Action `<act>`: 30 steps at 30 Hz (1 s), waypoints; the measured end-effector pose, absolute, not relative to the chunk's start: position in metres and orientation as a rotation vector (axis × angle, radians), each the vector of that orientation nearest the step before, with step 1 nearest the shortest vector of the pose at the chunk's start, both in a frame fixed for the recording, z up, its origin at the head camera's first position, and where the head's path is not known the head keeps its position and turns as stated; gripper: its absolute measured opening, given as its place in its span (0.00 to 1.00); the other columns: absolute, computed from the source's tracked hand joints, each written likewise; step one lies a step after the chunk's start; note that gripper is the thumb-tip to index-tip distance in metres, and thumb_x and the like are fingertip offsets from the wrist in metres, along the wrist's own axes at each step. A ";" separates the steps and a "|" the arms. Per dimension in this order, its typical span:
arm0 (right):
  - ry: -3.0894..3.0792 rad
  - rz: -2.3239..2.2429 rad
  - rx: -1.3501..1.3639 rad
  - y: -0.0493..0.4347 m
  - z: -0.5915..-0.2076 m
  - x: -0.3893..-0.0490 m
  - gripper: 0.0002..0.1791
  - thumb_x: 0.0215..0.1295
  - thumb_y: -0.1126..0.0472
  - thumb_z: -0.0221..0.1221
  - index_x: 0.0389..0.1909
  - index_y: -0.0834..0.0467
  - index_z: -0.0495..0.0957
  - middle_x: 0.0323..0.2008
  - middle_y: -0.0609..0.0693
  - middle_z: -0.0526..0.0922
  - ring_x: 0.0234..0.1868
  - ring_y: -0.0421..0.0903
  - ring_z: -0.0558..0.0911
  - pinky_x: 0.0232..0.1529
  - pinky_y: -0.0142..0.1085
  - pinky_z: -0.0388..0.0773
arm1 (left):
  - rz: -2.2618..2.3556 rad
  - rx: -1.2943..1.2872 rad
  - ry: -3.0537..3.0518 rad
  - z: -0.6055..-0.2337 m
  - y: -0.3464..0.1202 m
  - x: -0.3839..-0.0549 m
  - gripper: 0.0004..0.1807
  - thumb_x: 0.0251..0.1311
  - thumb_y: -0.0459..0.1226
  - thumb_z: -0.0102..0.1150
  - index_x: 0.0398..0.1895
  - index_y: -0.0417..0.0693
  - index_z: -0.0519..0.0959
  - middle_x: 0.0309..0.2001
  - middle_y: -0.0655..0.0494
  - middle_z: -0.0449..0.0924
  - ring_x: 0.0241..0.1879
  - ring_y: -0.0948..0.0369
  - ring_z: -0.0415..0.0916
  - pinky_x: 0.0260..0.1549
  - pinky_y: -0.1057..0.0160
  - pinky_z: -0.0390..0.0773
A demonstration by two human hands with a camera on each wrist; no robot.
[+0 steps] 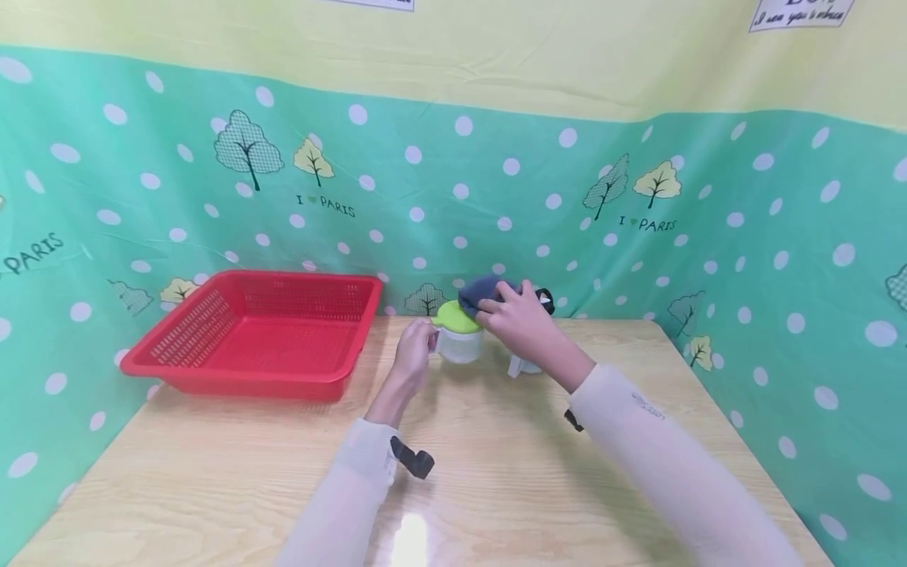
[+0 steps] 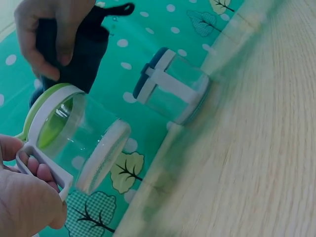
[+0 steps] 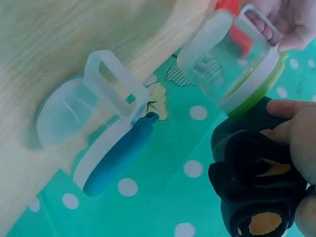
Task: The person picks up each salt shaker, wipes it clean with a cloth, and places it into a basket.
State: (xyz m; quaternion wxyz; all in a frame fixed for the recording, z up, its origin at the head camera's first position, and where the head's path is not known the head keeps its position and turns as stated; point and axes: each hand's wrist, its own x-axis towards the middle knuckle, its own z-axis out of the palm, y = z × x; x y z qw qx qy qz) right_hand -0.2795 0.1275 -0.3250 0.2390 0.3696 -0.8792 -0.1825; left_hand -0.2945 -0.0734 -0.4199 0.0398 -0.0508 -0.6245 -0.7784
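My left hand (image 1: 413,353) grips the handle of a clear jar (image 2: 98,133) with a white collar and a green lid (image 1: 452,316). In the left wrist view its fingers curl through the white handle (image 2: 55,174), and the jar is tilted. My right hand (image 1: 523,321) pinches a bunched dark blue cloth (image 1: 483,294), which overlaps the lid's edge in the head view. A black loop (image 2: 121,10) sticks out from the cloth. Beside them, a second clear jar (image 2: 173,91) with a white handle and a blue lid (image 3: 121,158) stands on the table, partly hidden by my right hand in the head view.
A red plastic basket (image 1: 241,383) with slotted sides sits at the back left of the wooden table (image 1: 496,472). Behind the table hangs a green dotted curtain (image 1: 383,205) printed with trees; it also runs along the right side.
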 end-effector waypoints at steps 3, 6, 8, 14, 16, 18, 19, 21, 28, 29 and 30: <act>-2.347 -0.531 1.046 0.128 -0.326 -0.268 0.13 0.64 0.62 0.69 0.49 0.47 0.87 0.55 0.45 0.85 0.52 0.55 0.76 0.45 0.57 0.77 | -2.389 -0.153 -1.890 -0.418 -0.074 -0.294 0.10 0.67 0.30 0.40 0.26 0.49 0.62 0.30 0.54 0.61 0.35 0.56 0.61 0.46 0.55 0.62; -2.283 -0.559 1.069 0.124 -0.325 -0.258 0.12 0.64 0.63 0.69 0.47 0.47 0.86 0.54 0.44 0.85 0.51 0.54 0.75 0.43 0.56 0.77 | -2.384 -0.153 -1.899 -0.418 -0.074 -0.294 0.10 0.67 0.30 0.41 0.26 0.49 0.62 0.29 0.55 0.61 0.35 0.57 0.61 0.45 0.57 0.62; -2.241 -0.567 1.083 0.118 -0.325 -0.254 0.11 0.64 0.63 0.69 0.45 0.46 0.86 0.53 0.44 0.86 0.50 0.54 0.75 0.42 0.55 0.77 | -2.386 -0.168 -1.909 -0.418 -0.074 -0.294 0.10 0.68 0.31 0.41 0.26 0.49 0.63 0.29 0.55 0.61 0.33 0.57 0.61 0.43 0.58 0.62; -2.221 -0.530 1.077 0.103 -0.322 -0.257 0.12 0.63 0.64 0.69 0.44 0.46 0.87 0.48 0.44 0.87 0.49 0.53 0.75 0.41 0.54 0.76 | -2.404 -0.233 -1.903 -0.418 -0.071 -0.294 0.11 0.68 0.29 0.39 0.26 0.47 0.63 0.26 0.55 0.60 0.29 0.58 0.59 0.38 0.60 0.61; -2.256 -0.511 1.059 0.099 -0.320 -0.263 0.14 0.62 0.65 0.69 0.46 0.45 0.87 0.47 0.43 0.88 0.50 0.53 0.76 0.43 0.55 0.76 | -2.419 -0.241 -1.878 -0.417 -0.071 -0.295 0.11 0.68 0.29 0.39 0.26 0.47 0.64 0.26 0.55 0.60 0.29 0.58 0.59 0.36 0.61 0.61; -2.300 -0.503 1.038 0.096 -0.319 -0.268 0.16 0.63 0.65 0.68 0.48 0.44 0.87 0.49 0.43 0.87 0.51 0.53 0.76 0.44 0.55 0.76 | -2.438 -0.241 -1.846 -0.417 -0.071 -0.295 0.11 0.68 0.29 0.39 0.26 0.47 0.64 0.25 0.55 0.60 0.28 0.59 0.59 0.35 0.62 0.61; -2.325 -0.501 1.029 0.096 -0.319 -0.271 0.16 0.63 0.65 0.68 0.49 0.44 0.87 0.50 0.43 0.87 0.52 0.53 0.76 0.45 0.55 0.75 | -2.444 -0.240 -1.831 -0.417 -0.071 -0.296 0.12 0.67 0.28 0.39 0.25 0.47 0.64 0.25 0.55 0.60 0.28 0.59 0.59 0.35 0.62 0.61; -2.373 -0.496 1.011 0.096 -0.319 -0.278 0.17 0.64 0.65 0.67 0.51 0.43 0.86 0.52 0.43 0.87 0.54 0.54 0.76 0.46 0.56 0.75 | -2.450 -0.239 -1.822 -0.417 -0.071 -0.296 0.12 0.67 0.28 0.39 0.25 0.48 0.64 0.25 0.55 0.60 0.27 0.59 0.59 0.35 0.61 0.61; -2.470 -0.337 0.936 0.109 -0.320 -0.292 0.13 0.67 0.64 0.65 0.49 0.47 0.87 0.55 0.45 0.86 0.57 0.57 0.77 0.49 0.57 0.76 | -2.502 -0.203 -1.834 -0.415 -0.074 -0.295 0.12 0.68 0.30 0.40 0.25 0.48 0.64 0.28 0.54 0.60 0.34 0.57 0.60 0.48 0.55 0.59; -2.476 -0.302 0.924 0.112 -0.320 -0.293 0.12 0.67 0.64 0.65 0.48 0.48 0.87 0.55 0.46 0.86 0.57 0.58 0.77 0.49 0.57 0.76 | -2.511 -0.196 -1.824 -0.415 -0.075 -0.294 0.12 0.68 0.30 0.40 0.24 0.48 0.64 0.28 0.54 0.60 0.35 0.57 0.60 0.50 0.54 0.58; -2.484 -0.264 0.913 0.114 -0.320 -0.293 0.12 0.66 0.65 0.65 0.48 0.49 0.87 0.54 0.46 0.86 0.58 0.59 0.77 0.49 0.57 0.76 | -2.520 -0.188 -1.811 -0.414 -0.075 -0.295 0.12 0.68 0.30 0.40 0.24 0.48 0.63 0.28 0.54 0.60 0.36 0.57 0.59 0.51 0.54 0.57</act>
